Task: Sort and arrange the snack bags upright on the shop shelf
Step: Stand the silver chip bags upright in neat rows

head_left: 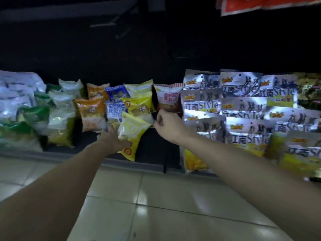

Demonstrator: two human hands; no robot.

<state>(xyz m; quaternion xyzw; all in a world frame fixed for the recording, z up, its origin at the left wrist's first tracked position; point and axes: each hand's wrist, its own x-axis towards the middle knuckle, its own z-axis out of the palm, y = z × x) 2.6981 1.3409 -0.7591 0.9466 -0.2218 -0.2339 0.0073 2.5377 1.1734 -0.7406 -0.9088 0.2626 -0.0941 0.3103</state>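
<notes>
On the low dark shelf [81, 150] small snack bags stand in a row: orange bags [91, 112], a blue and white bag [114, 108], yellow bags [137, 105] and a red and white bag [169, 99]. My left hand [112, 139] grips a yellow and white bag [132, 133], upside down and tilted over the shelf's front edge. My right hand [167, 126] reaches just below the red and white bag with curled fingers. What those fingers pinch stays hidden in the dark and blur.
Green and white bags [34, 115] fill the shelf's left part. Several silver bags [246, 105] with black lettering crowd the right, one yellow bag [192, 161] hanging at the edge. A pale tiled floor [156, 206] lies below. Red packaging [260, 4] shows at the top right.
</notes>
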